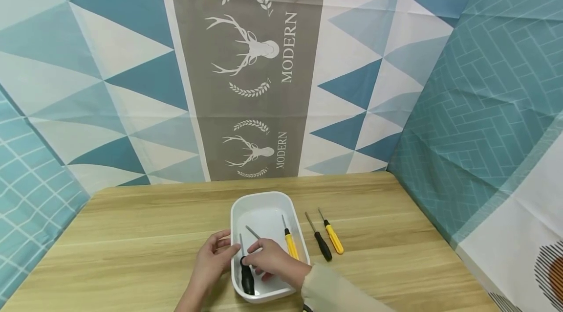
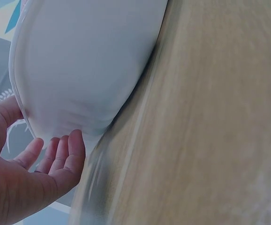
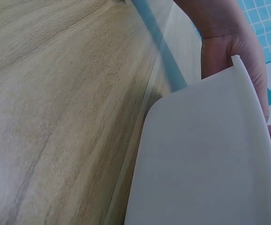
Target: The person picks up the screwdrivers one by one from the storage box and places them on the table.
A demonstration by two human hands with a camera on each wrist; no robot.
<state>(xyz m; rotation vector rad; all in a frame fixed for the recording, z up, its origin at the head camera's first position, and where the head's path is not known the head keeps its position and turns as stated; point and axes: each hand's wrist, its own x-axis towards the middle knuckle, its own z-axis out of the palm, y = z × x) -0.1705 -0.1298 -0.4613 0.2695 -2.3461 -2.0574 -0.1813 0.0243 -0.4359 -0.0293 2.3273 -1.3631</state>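
A white tray (image 1: 264, 298) stands on the wooden table. My left hand (image 1: 212, 259) holds its left rim, thumb over the edge and fingers outside against the wall (image 2: 79, 61). Inside, along the left wall, lies a black-handled screwdriver (image 1: 247, 278). My right hand (image 1: 274, 259) reaches in over the right side and pinches this screwdriver near the top of its handle. Another screwdriver's metal shaft (image 1: 252, 232) shows beyond the right fingers, its handle hidden under that hand. A yellow-handled screwdriver (image 1: 290, 243) lies along the tray's right wall, its lower end partly behind the right wrist.
To the right of the tray, a black-handled screwdriver (image 1: 323, 246) and a yellow-handled screwdriver (image 1: 334, 237) lie side by side on the table (image 1: 145, 238). Patterned cloth (image 1: 246, 57) hangs behind the table's far edge and along both sides.
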